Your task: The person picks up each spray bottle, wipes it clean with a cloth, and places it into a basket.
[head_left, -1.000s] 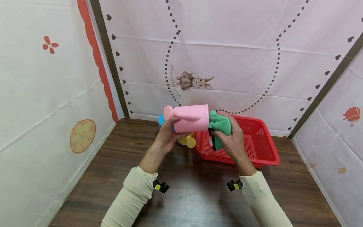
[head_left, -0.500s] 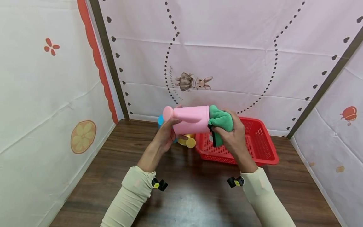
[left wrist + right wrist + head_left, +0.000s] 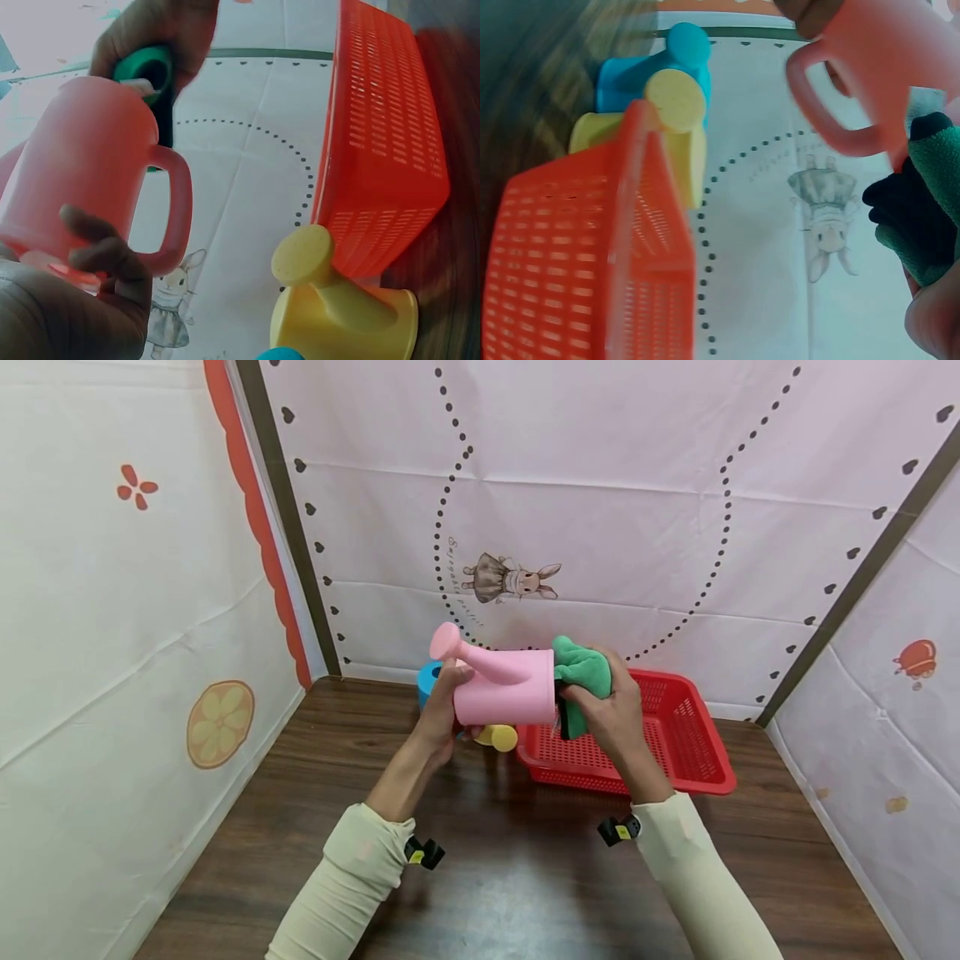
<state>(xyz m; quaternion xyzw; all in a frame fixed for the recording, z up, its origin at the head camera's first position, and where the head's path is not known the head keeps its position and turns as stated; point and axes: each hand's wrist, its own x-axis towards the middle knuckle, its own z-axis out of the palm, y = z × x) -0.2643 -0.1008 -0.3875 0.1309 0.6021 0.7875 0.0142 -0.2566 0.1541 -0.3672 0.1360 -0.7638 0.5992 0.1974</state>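
A pink toy watering can (image 3: 504, 697) is held on its side above the table, its round spout head up at the left. My left hand (image 3: 444, 702) grips it at the left end, thumb in front; in the left wrist view the can's handle (image 3: 178, 210) shows beyond the curled fingers. My right hand (image 3: 618, 706) holds a bunched green cloth (image 3: 581, 672) with black edging right at the can's right end. A small white tag (image 3: 924, 105) sticks out of the cloth in the right wrist view.
Behind the hands a red perforated basket (image 3: 716, 743) stands on the dark wooden table (image 3: 480, 877). To its left are a yellow watering can (image 3: 352, 322) and a blue watering can (image 3: 622, 84). A printed white sheet (image 3: 600, 527) rises at the back.
The pink watering can has rolled in my left hand, so its spout now points further up. Its right end has dropped slightly. The green cloth stays in my right hand, close to that end.
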